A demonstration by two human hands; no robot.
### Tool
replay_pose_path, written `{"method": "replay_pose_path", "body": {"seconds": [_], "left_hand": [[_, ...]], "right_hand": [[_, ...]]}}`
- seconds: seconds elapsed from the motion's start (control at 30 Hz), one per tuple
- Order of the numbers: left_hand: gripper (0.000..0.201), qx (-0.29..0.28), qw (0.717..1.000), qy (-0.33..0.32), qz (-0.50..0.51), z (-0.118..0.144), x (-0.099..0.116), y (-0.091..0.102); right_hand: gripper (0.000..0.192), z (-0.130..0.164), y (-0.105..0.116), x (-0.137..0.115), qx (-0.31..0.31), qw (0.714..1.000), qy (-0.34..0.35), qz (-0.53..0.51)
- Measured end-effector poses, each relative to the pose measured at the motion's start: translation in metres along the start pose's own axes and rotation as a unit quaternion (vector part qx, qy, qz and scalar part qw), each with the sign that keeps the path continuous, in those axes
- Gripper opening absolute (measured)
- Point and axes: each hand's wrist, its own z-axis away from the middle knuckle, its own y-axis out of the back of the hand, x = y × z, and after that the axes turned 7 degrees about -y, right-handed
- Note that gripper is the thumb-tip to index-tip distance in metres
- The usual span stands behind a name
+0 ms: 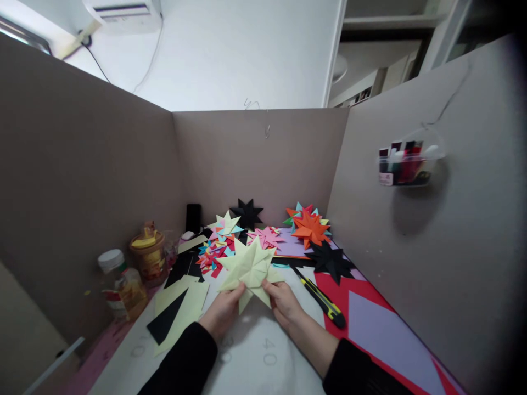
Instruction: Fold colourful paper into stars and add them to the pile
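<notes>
A pale yellow folded paper star (250, 267) is held up above the white table (255, 351) by both my hands. My left hand (222, 311) pinches its lower left points. My right hand (284, 305) pinches its lower right points. Behind it lie several finished paper stars: a pale one (225, 224), a black one (247, 213), a pink one (265, 237), an orange one (309, 227) and a second black one (331, 261). A yellow and black utility knife (320, 298) lies just right of my right hand.
Pale yellow and black paper sheets (181, 307) lie at left. Two jars (149, 257) (120, 285) stand by the left cardboard wall. Red and lilac paper (379, 329) covers the right side. A clear holder with markers (405, 162) hangs on the right wall.
</notes>
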Motion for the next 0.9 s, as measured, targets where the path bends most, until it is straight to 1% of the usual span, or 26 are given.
{"method": "replay_pose_path", "body": {"seconds": [0.07, 0.13, 0.2, 0.23, 0.3, 0.37, 0.4, 0.47, 0.5, 0.53, 0.57, 0.6, 0.63, 0.67, 0.7, 0.73, 0.77, 0.8, 0.83, 0.87, 0.9], "left_hand": [[0.044, -0.003, 1.000, -0.010, 0.010, 0.000, 0.006, 0.003], [0.045, 0.013, 0.998, -0.054, 0.010, -0.001, 0.016, 0.006], [0.044, 0.020, 0.996, -0.086, -0.017, -0.002, 0.024, 0.010], [0.044, 0.012, 0.995, -0.091, -0.039, -0.002, 0.026, 0.011], [0.046, -0.021, 0.992, -0.083, -0.088, -0.002, 0.026, 0.013], [0.049, -0.053, 0.988, -0.055, -0.132, -0.002, 0.021, 0.014], [0.050, -0.057, 0.986, -0.036, -0.154, -0.002, 0.017, 0.015], [0.050, -0.027, 0.978, -0.015, -0.205, -0.002, 0.011, 0.017], [0.049, -0.001, 0.972, -0.023, -0.233, -0.002, 0.008, 0.018], [0.045, 0.025, 0.964, -0.042, -0.263, -0.002, 0.007, 0.018], [0.041, 0.046, 0.952, -0.067, -0.297, -0.002, 0.007, 0.018], [0.036, 0.057, 0.937, -0.094, -0.332, -0.002, 0.008, 0.017], [0.032, 0.059, 0.921, -0.120, -0.366, -0.001, 0.009, 0.016], [0.030, 0.052, 0.906, -0.142, -0.396, -0.001, 0.010, 0.014], [0.029, 0.036, 0.892, -0.159, -0.421, 0.000, 0.011, 0.013], [0.029, 0.015, 0.882, -0.173, -0.437, 0.000, 0.012, 0.011], [0.029, -0.006, 0.875, -0.187, -0.446, 0.000, 0.012, 0.009], [0.028, -0.025, 0.871, -0.200, -0.448, 0.000, 0.012, 0.008], [0.027, -0.041, 0.870, -0.209, -0.445, 0.001, 0.012, 0.007], [0.026, -0.052, 0.871, -0.213, -0.440, 0.001, 0.012, 0.006], [0.025, -0.058, 0.874, -0.214, -0.433, 0.001, 0.012, 0.007]], "right_hand": [[0.041, -0.001, 0.003, -0.006, 0.027, 1.000, 0.002, 0.008], [0.038, -0.002, 0.008, -0.012, 0.054, 0.998, 0.007, 0.024], [0.037, -0.002, 0.012, -0.017, 0.060, 0.997, 0.013, 0.047], [0.037, -0.003, 0.014, -0.019, 0.052, 0.996, 0.020, 0.062], [0.039, -0.004, 0.016, -0.020, 0.022, 0.994, 0.044, 0.101], [0.040, -0.005, 0.017, -0.019, -0.017, 0.988, 0.062, 0.139], [0.040, -0.006, 0.017, -0.018, -0.035, 0.985, 0.063, 0.156], [0.040, -0.008, 0.018, -0.014, -0.049, 0.979, 0.064, 0.187], [0.042, -0.009, 0.019, -0.012, -0.031, 0.975, 0.077, 0.206], [0.045, -0.009, 0.020, -0.011, 0.009, 0.967, 0.104, 0.231], [0.048, -0.009, 0.022, -0.011, 0.067, 0.951, 0.147, 0.262], [0.052, -0.008, 0.023, -0.012, 0.131, 0.924, 0.201, 0.299], [0.054, -0.005, 0.024, -0.014, 0.187, 0.884, 0.265, 0.338], [0.056, -0.002, 0.024, -0.016, 0.221, 0.836, 0.331, 0.378], [0.055, 0.003, 0.024, -0.019, 0.227, 0.786, 0.395, 0.418], [0.051, 0.008, 0.022, -0.022, 0.213, 0.738, 0.451, 0.454], [0.044, 0.013, 0.019, -0.025, 0.186, 0.695, 0.496, 0.486], [0.035, 0.018, 0.016, -0.027, 0.160, 0.660, 0.526, 0.512], [0.027, 0.023, 0.013, -0.029, 0.139, 0.634, 0.544, 0.532], [0.020, 0.027, 0.010, -0.031, 0.123, 0.618, 0.552, 0.546], [0.016, 0.029, 0.007, -0.031, 0.113, 0.608, 0.555, 0.556]]}}
